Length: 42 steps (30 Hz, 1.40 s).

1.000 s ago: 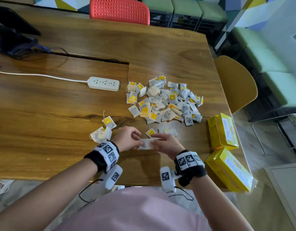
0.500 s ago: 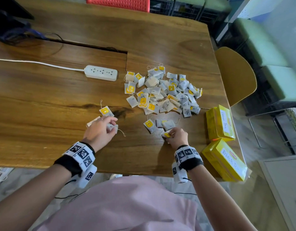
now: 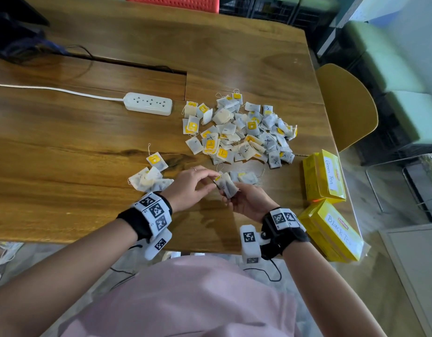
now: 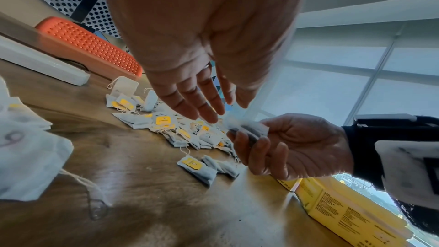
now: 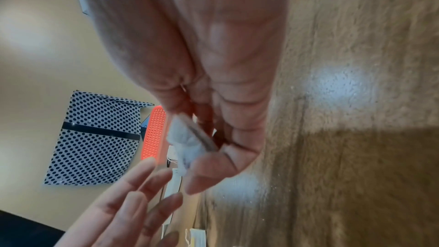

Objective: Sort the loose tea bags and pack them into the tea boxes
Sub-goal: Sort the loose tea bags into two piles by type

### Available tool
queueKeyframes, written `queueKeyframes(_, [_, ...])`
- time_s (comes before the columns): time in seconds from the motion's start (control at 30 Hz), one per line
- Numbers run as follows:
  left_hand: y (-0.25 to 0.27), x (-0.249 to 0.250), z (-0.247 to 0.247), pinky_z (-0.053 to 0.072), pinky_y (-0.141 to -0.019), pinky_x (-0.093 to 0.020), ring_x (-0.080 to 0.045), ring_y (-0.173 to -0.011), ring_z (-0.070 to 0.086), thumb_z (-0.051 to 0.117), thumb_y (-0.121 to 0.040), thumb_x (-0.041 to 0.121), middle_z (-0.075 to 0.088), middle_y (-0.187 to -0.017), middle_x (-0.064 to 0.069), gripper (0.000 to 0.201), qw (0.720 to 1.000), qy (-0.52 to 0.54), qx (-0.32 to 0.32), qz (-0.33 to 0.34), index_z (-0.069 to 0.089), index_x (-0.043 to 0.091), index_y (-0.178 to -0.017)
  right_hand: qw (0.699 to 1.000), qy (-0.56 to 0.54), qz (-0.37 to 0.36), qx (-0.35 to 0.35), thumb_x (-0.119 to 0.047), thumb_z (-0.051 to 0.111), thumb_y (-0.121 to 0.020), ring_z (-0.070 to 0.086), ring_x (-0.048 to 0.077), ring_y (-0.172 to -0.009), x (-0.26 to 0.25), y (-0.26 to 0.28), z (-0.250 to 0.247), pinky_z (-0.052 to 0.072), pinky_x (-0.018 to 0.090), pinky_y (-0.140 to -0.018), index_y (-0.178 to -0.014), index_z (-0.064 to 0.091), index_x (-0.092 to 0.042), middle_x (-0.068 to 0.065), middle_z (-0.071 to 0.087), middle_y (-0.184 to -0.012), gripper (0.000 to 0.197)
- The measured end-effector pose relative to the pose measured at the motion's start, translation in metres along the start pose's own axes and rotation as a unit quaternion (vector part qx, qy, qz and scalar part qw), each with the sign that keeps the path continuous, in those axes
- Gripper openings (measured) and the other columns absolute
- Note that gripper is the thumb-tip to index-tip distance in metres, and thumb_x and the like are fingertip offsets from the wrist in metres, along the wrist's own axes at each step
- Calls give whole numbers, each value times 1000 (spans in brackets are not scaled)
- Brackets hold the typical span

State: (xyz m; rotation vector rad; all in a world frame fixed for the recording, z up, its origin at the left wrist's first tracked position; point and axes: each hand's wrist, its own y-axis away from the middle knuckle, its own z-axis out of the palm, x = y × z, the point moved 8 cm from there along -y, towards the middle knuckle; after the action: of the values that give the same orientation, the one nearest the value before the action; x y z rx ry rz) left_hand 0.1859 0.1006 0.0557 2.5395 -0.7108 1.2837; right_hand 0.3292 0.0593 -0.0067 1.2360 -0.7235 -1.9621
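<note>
Pinching a small stack of tea bags (image 3: 226,186) just above the table (image 3: 64,147), the right hand (image 3: 249,200) curls round them (palm up). The left hand (image 3: 189,184) reaches in, fingers straight, at the stack's top. The main heap (image 3: 239,132) lies beyond; two yellow boxes (image 3: 324,176) sit right.

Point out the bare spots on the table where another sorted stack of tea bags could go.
Bare wood lies left of the small pile, below the power strip and its cord. Another wide patch spans the far table beyond the slot. Crowded: the big pile, and the near right corner with the Green Tea box and Black Tea box.
</note>
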Motion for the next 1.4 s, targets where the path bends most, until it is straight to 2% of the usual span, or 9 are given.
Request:
queueKeyframes(0.17, [-4, 0, 3, 46, -78, -15, -8, -88, 60, 64, -91, 21, 66, -108, 2, 30, 1000, 9, 10, -9, 64, 17, -121, 1000, 22, 4, -22, -41, 31, -103, 62, 14, -66, 1, -2, 5, 46, 21, -53, -128, 53, -2, 11, 66, -101, 52])
queueKeyframes(0.43, [3, -24, 4, 44, -69, -9, 0, -74, 63, 77, -79, 16, 69, -81, 7, 23, 995, 57, 29, -80, 71, 17, -101, 989, 113, 22, -93, -20, 31, -98, 58, 17, -70, 7, 1, 24, 39, 25, -60, -122, 54, 1, 17, 65, -106, 39])
queueKeyframes(0.6, [12, -37, 15, 44, -69, -8, -3, -94, 57, 79, -77, 26, 55, -110, 9, 40, 989, 74, -26, -124, 65, 25, -115, 986, 132, 10, -101, -9, 37, -100, 62, 17, -67, 0, -2, 30, 43, 22, -54, -111, 55, 3, 14, 65, -96, 25])
queueKeyframes(0.83, [17, -46, -20, 49, -75, -31, -13, -84, 60, 81, -74, 24, 66, -91, 2, 23, 987, 28, 62, -143, 59, 32, -71, 981, 188, -54, -3, -1, 55, -93, 65, 14, -63, -16, -16, 22, 51, 20, -55, -103, 62, 3, 13, 67, -86, 13])
queueKeyframes(0.93, [31, -65, -54, 50, -79, -32, -16, -88, 61, 81, -74, 24, 65, -96, 0, 15, 975, -38, 125, -182, 66, 21, -76, 836, 488, -171, 181, -12, 65, -87, 63, 15, -85, -52, -24, -5, 54, 28, -79, -111, 66, -8, 8, 67, -104, 24])
queueKeyframes(1.0, [43, -81, -70, 51, -83, -36, -20, -93, 59, 80, -73, 21, 59, -108, -3, 21, 960, -93, 154, -213, 68, 16, -90, 744, 613, -174, 199, -20, 69, -84, 57, 19, -101, -55, -30, -1, 47, 28, -88, -115, 66, -11, 5, 62, -111, 33])
queueKeyframes(1.2, [53, -78, -74, 52, -80, -36, -20, -91, 59, 76, -76, 17, 53, -119, -3, 32, 953, -128, 172, -212, 64, 18, -106, 660, 706, -174, 189, -7, 64, -81, 58, 25, -95, -53, -40, 18, 50, 30, -78, -99, 65, -6, 11, 58, -109, 18])
queueKeyframes(1.3, [46, -64, -62, 48, -73, -19, -14, -85, 60, 73, -80, 14, 59, -113, -4, 25, 968, -77, 151, -184, 65, 15, -104, 718, 657, -166, 159, -24, 67, -83, 61, 19, -83, -55, -39, 22, 51, 28, -70, -81, 66, -13, 4, 64, -85, 12])
queueKeyframes(1.4, [36, -58, -42, 44, -63, -5, -2, -82, 61, 74, -82, 20, 62, -111, 1, 29, 981, 7, 84, -175, 66, 17, -110, 895, 423, -133, 56, -14, 62, -88, 52, 13, -62, -41, -32, 33, 41, 22, -55, -69, 62, -13, 1, 60, -67, 19])
